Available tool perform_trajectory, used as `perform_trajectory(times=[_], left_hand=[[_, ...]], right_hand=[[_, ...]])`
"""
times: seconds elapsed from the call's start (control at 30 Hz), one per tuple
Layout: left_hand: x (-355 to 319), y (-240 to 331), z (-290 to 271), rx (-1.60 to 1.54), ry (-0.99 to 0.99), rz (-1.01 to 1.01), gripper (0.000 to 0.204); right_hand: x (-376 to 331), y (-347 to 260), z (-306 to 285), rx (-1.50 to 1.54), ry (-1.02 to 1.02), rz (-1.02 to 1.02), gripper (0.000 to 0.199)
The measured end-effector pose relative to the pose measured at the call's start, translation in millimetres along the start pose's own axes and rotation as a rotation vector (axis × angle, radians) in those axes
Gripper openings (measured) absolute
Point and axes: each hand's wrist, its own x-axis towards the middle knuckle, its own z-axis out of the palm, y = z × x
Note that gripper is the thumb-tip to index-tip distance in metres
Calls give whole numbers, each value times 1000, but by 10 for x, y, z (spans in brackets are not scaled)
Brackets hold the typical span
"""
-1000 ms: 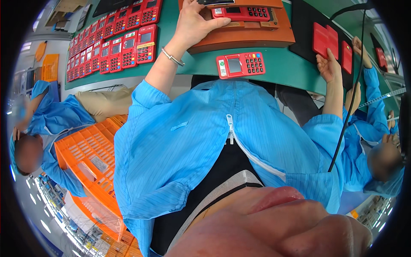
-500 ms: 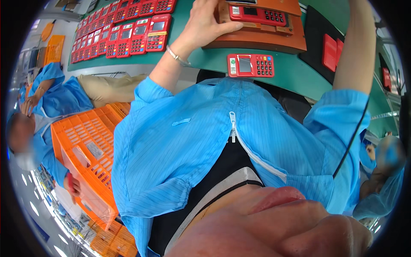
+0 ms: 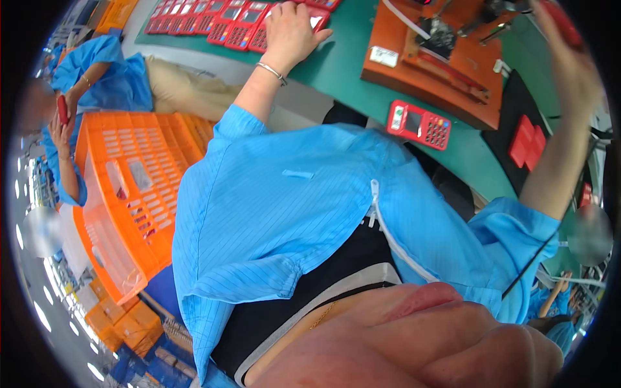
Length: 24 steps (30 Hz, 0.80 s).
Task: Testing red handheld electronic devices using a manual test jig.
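My left hand (image 3: 290, 37) reaches over a row of red card payment terminals (image 3: 222, 32) at the far left of the table. Its thumb is stretched out to the side, and its fingers lie over a terminal (image 3: 316, 21) that they partly hide. At the upper right edge, my right hand (image 3: 572, 74) is raised with its fingers round a red card terminal (image 3: 561, 23), of which only a part shows. Between the hands stands a brown test fixture (image 3: 381, 72) with metal clamps. Another red terminal (image 3: 419, 125) lies face up near the table's front edge.
Red covers (image 3: 527, 142) lie on a black mat (image 3: 501, 132) at the right. An orange crate (image 3: 139, 184) stands at my left, close to a seated co-worker in blue (image 3: 126, 81). The green table (image 3: 349, 84) runs under the fixture.
My left hand has left the fixture and moved left to the terminal row. The terminal seen in the fixture is gone from it. My right hand now shows with a red terminal. The view has shifted.
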Motion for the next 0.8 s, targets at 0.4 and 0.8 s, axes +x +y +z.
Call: perform_trajectory(times=[0.4, 0.8], left_hand=[[200, 353, -27, -195, -366, 5, 30], [229, -8, -139, -1058, -130, -411, 32]], right_hand=[[-504, 72, 205, 340, 152, -58, 57], [-401, 48, 305, 406, 268, -164, 50]])
